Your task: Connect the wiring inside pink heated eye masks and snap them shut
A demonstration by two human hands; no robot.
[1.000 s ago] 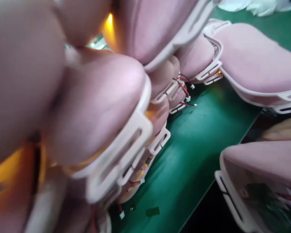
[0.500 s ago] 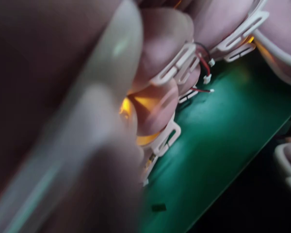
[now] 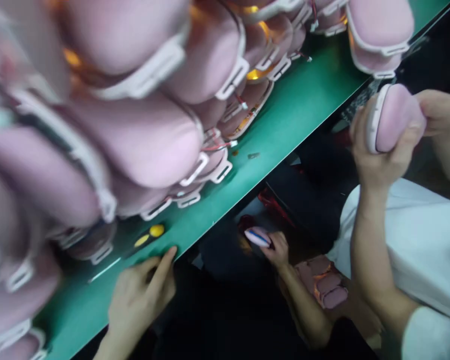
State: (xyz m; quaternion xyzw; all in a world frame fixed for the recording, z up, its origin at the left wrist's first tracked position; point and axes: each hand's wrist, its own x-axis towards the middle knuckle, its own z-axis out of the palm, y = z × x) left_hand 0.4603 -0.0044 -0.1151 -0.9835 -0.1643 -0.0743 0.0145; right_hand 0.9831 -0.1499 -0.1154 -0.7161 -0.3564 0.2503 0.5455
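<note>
The right grip (image 3: 279,251) pinches a pink shell (image 3: 258,237) with a blue edge, beyond the green desk (image 3: 285,131); the left grip (image 3: 142,295), fingers loosely spread, touches the desk's edge near a yellow-and-black screwdriver (image 3: 148,236). Pink shells (image 3: 165,145) crowd the desk. Below, pink pieces (image 3: 333,296) lie in what looks like a carton.

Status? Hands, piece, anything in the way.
Left hand at edge of green table, nothing visibly held. Right hand holds pink case, off the table. Screwdriver near left hand; co-worker's hands at right.
</note>
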